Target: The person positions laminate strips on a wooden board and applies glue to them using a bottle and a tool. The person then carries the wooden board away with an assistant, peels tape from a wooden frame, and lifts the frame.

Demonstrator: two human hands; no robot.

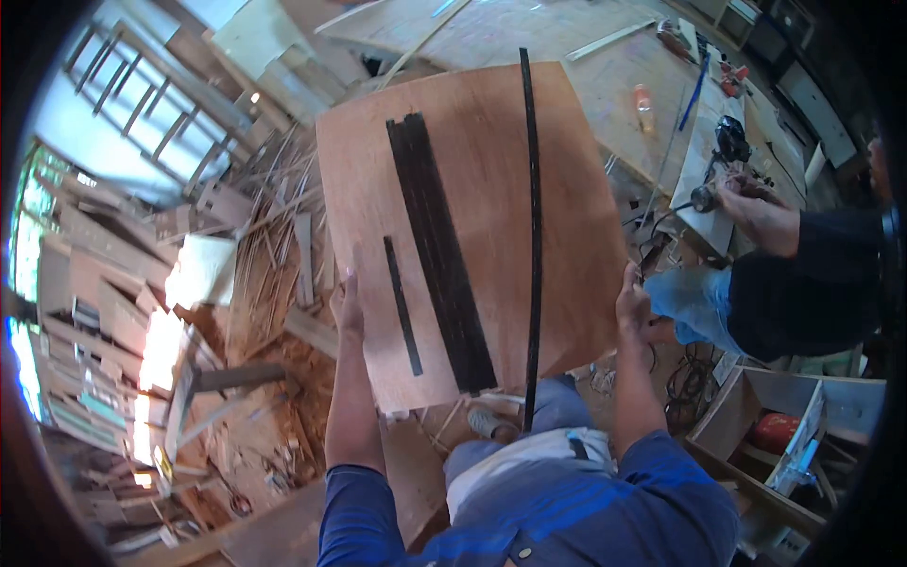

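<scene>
A large reddish-brown plywood board (482, 170) is held up in front of my body. My left hand (350, 304) grips its left edge, the fingers partly hidden behind the board. At the right edge, my right hand (633, 304) is closed on the same board. On its surface lie a wide bundle of dark strips (441, 255), a short dark strip (402, 307) to the left of it, and one long thin black strip (534, 217) to the right. This long strip sticks out past both the top and bottom edges.
Beyond the board stands a worktable (586, 38) bearing a small orange-capped bottle (644, 109) and tools. To the right, another person's hand (765, 222) is by a dark round object (702, 198). Wood scraps (274, 189) litter the left floor. A wooden box (737, 406) is lower right.
</scene>
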